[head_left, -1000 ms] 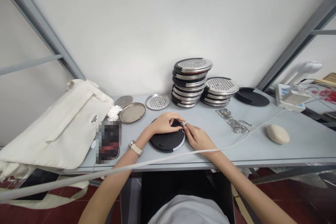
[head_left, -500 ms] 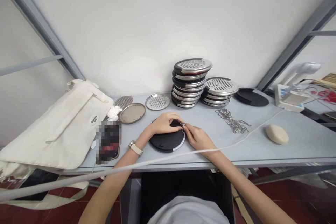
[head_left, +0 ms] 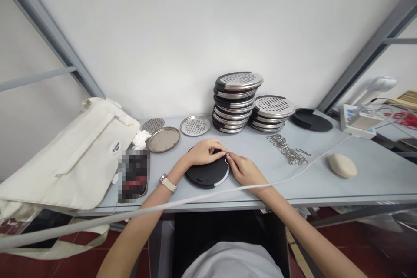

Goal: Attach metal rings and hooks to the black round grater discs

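A black round base (head_left: 206, 174), with a pale strip along its right edge, lies flat on the table in front of me. My left hand (head_left: 206, 152) rests over its far side, thumb and fingertips closed at the right rim. From the right, my right hand (head_left: 243, 169) pinches a small metal ring clip (head_left: 227, 160) at that same rim, and the fingertips of both hands meet there. Fingers hide most of the clip. Behind stand a tall stack of round metal graters with black rims (head_left: 235, 103) and a shorter grater stack (head_left: 273, 113).
Loose metal clips (head_left: 288, 151) lie to the right, near a beige rounded object (head_left: 342, 165) and another black base (head_left: 312, 120). On the left are metal discs (head_left: 195, 126), a phone (head_left: 134, 178) and a white bag (head_left: 71, 156). A white cable (head_left: 195, 200) crosses in front.
The fingertips have closed further over the small metal clip, so less of it shows. Both hands stay at the base's right rim.
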Demonstrator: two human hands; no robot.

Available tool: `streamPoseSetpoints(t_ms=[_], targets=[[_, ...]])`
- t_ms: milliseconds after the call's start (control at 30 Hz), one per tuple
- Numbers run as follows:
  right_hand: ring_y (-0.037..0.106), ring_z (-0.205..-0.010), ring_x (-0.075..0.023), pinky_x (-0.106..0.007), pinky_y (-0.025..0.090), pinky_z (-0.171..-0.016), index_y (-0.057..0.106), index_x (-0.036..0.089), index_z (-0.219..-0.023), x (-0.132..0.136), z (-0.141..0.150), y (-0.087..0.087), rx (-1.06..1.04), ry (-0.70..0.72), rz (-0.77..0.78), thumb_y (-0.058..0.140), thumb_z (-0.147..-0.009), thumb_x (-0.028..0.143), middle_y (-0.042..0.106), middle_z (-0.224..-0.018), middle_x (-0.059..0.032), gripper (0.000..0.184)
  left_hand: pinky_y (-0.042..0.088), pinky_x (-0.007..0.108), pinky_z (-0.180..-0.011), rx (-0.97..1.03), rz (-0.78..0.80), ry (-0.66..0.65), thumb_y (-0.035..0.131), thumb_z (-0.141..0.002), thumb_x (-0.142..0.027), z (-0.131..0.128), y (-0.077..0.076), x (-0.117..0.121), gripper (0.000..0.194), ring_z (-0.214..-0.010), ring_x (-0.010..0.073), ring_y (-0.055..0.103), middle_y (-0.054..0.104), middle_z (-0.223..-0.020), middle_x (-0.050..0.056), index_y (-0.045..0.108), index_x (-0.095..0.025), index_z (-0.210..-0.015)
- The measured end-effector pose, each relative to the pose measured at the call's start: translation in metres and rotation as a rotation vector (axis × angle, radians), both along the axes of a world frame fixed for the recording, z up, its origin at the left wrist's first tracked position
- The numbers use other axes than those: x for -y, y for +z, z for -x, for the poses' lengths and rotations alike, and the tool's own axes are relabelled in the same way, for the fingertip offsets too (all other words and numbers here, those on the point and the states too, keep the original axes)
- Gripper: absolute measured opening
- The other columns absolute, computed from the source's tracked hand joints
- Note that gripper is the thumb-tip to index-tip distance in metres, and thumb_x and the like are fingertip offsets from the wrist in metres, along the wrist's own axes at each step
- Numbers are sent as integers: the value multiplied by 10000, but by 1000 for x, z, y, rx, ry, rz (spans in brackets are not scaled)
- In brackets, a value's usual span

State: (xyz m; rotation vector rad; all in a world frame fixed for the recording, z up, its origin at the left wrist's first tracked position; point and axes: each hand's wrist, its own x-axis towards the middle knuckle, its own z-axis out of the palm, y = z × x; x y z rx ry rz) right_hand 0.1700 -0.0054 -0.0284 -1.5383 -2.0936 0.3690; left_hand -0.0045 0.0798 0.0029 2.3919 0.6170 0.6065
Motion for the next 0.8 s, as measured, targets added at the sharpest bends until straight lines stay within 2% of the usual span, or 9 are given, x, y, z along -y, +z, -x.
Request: streamPoseSetpoints(t_ms=[300, 633, 800], targets=[[550, -585, -154, -236, 342, -562, 462, 212, -798, 1, 2, 3, 41, -27, -3, 244, -963, 319, 584, -658, -17, 293, 356, 216, -623, -21, -49, 3, 504, -877, -277, 0, 3, -1, 181, -590, 86, 425, 609, -836, 2, 648, -175, -914], [519, -554, -141, -234, 325, -547, 453, 211, -793, 3, 2, 7, 50, -30, -8, 230, -959, 293, 567, -638, -11, 291, 364, 224, -650, -31, -87, 10, 493, -887, -271, 0, 5, 0, 170, -591, 91, 435, 582, -797, -9, 629, -175, -917], [534, -566, -146, -235, 315, -543, 468, 207, -802, 3, 4, 8, 54, -38, -19, 284, -949, 364, 581, -641, -14, 283, 379, 224, -680, -9, -72, -6, 489, -890, -264, -1, 7, 2, 181, -644, 104, 477, 611, -831, 5, 641, -173, -926]])
